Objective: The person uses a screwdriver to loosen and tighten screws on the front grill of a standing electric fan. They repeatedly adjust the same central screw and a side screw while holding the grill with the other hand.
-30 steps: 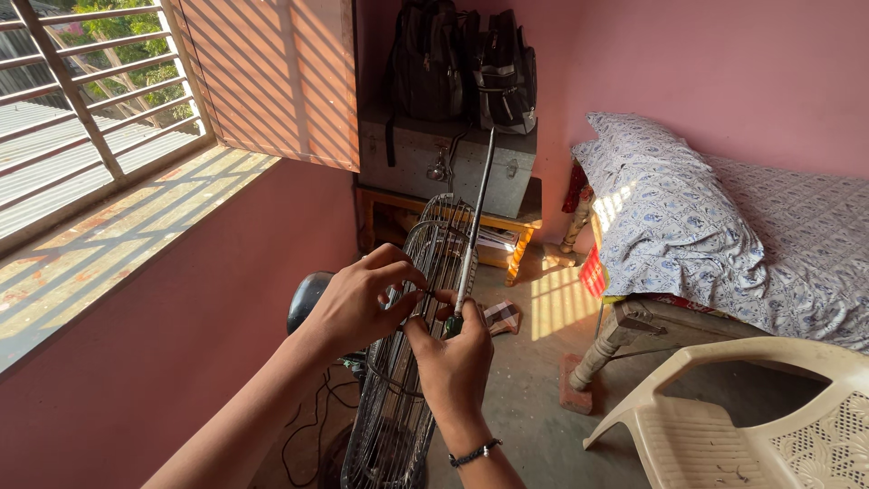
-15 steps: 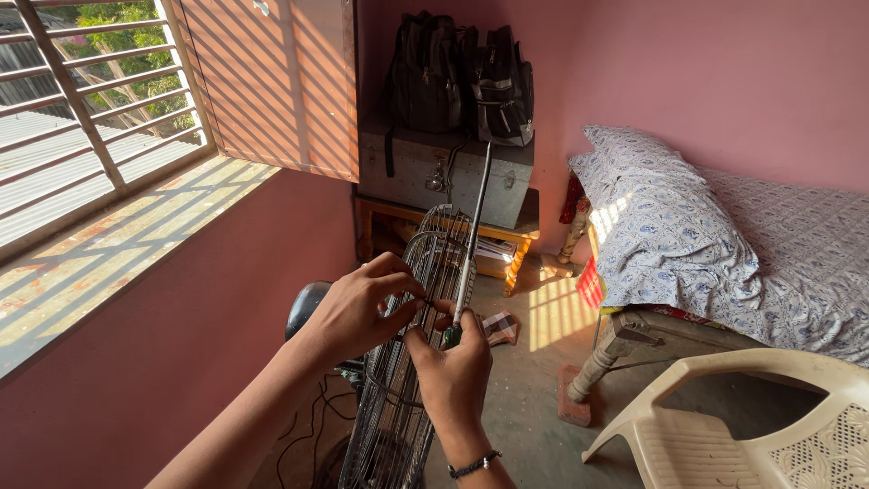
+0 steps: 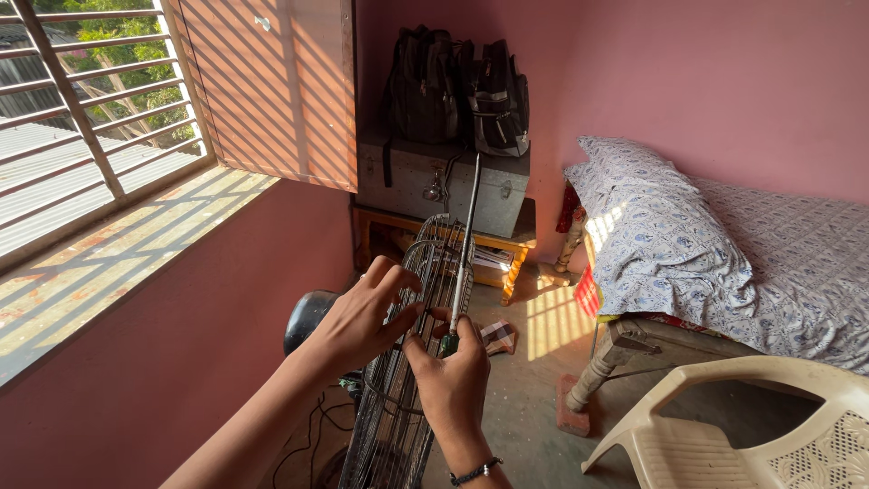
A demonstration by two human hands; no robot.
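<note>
the round grey wire fan guard [image 3: 412, 362], standing upright on the floor beside the pink wall, is steadied by the left hand [image 3: 362, 317], fingers clamped on its rim, so the long thin screwdriver [image 3: 463, 254], pinched in the right hand [image 3: 453, 371], is kept against its edge.

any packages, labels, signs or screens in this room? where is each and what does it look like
No signs or screens show.
Metal trunk: grey box on the wooden stand by the far wall, under two dark backpacks; no readable label.
Books or papers: flat pale stack on the stand's lower shelf.
Small package: flat, striped, on the floor past the right hand; its kind is unclear.
Red item: under the bed edge, kind unclear.
</note>
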